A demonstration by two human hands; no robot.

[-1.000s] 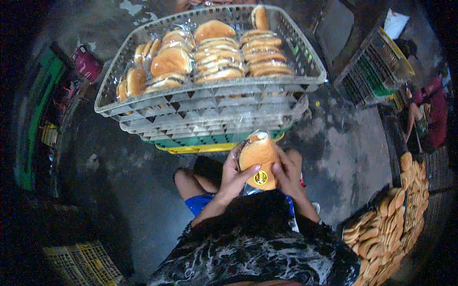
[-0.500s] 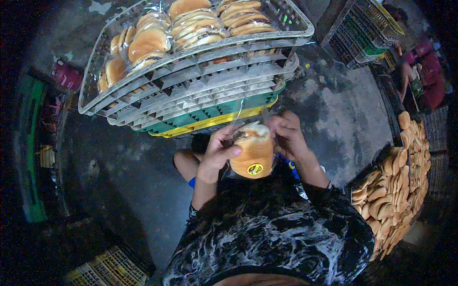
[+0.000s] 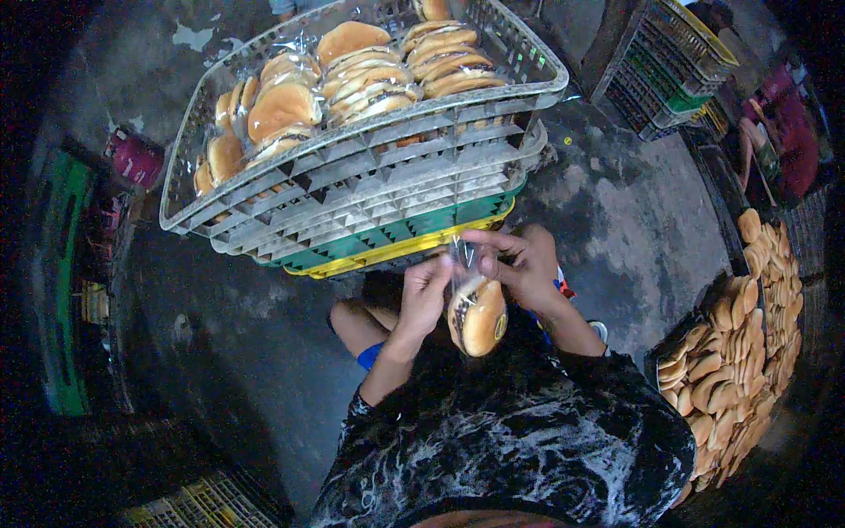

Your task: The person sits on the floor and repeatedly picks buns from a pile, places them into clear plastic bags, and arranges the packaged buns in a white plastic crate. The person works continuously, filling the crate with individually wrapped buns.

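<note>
- The bun (image 3: 480, 320) has been turned from broad top upward onto its edge, so that its filling (image 3: 459, 319) is exposed along the left.
- The round sticker (image 3: 501, 327) has been carried to the bun's right side and is seen aslant.
- The clear bag (image 3: 466, 256) has been drawn narrow beyond the bun.
- The left hand (image 3: 424, 296) has been shifted off the bun to the bag's left edge.
- The right hand (image 3: 525, 271) has been brought to its far end, forefinger extended leftward.

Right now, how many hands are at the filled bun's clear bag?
2: the left hand at the left edge of the clear bag, the right hand at its upper right. None seems hidden.
</note>
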